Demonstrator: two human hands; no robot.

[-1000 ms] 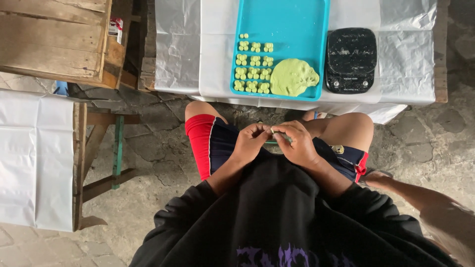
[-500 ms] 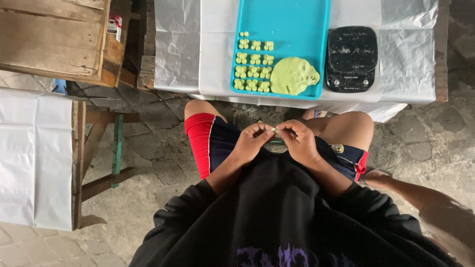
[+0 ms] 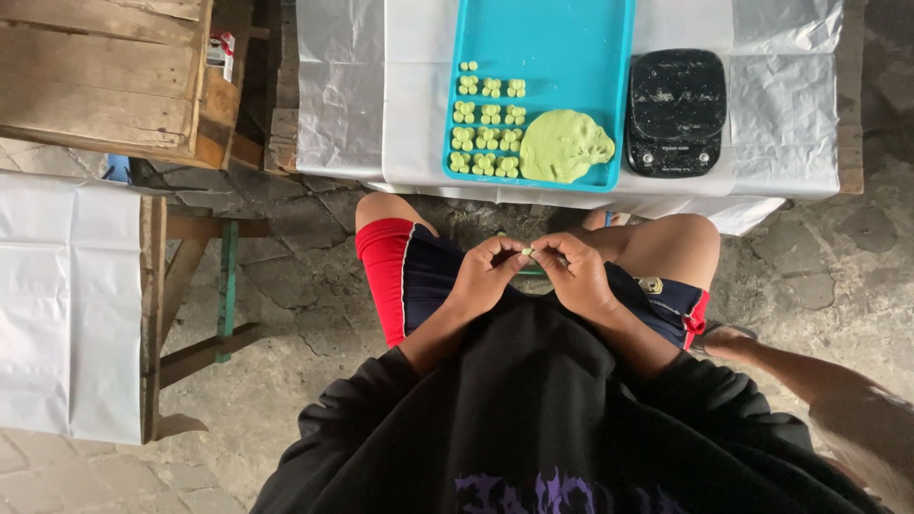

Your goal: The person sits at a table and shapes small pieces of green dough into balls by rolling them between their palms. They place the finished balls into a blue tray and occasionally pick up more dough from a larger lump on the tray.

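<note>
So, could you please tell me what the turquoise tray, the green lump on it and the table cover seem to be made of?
Turquoise tray: likely plastic, smooth and evenly coloured.
Green lump: soft dough or clay, matte, with an uneven pressed edge.
Table cover: thin white plastic sheet, creased and faintly glossy.

Smooth plastic tray [image 3: 571, 38], matt soft dough [image 3: 564, 145], crinkled plastic sheet [image 3: 343, 86] — rough weathered wooden crate [image 3: 95, 76].

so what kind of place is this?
Probably an informal outdoor or courtyard food-prep spot, not a kitchen: rough stone floor, a plastic-covered table with a teal tray of green dough pieces, a black scale, and a worn wooden crate.
</note>
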